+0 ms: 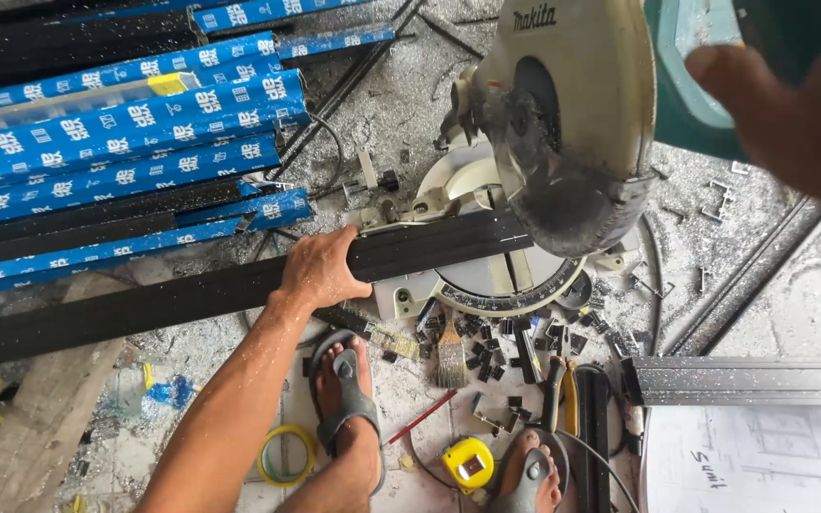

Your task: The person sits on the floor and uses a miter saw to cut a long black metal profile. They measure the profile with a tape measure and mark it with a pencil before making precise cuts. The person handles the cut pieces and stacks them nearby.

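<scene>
Blurred and closest to the lens, our right hand grips the saw's green handle, fingers curled round it. Our left hand lies palm-down, fingers wrapped over the long black profile on the mitre saw.

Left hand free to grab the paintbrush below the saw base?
Probably not as is: the left hand is pressed on the black profile. The paintbrush lies close, uncovered among offcuts, so nothing blocks it once released.
</scene>
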